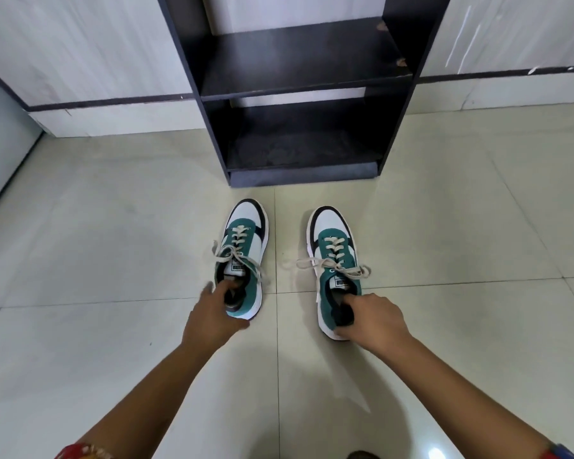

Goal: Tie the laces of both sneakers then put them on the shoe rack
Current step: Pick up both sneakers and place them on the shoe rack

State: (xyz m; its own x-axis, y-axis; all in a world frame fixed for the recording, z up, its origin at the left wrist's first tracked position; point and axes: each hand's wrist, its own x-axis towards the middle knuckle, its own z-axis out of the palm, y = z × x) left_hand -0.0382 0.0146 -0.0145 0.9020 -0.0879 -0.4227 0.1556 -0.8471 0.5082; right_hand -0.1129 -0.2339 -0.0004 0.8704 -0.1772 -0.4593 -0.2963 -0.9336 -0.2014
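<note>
Two green, white and black sneakers stand side by side on the tiled floor, toes pointing at the shoe rack [307, 81]. The left sneaker [246, 246] has cream laces tied in a bow. My left hand [212, 313] grips its heel, fingers reaching into the opening. The right sneaker [333, 256] also shows a cream bow with ends spread sideways. My right hand [371, 318] grips its heel, fingers inside the collar. The dark rack stands just beyond the toes, with a lower shelf and a middle shelf, both bare.
Pale floor tiles [113, 326] spread to both sides of the shoes. White panelled walls with a dark skirting strip [106, 102] flank the rack. A grey surface [0, 154] stands at the far left.
</note>
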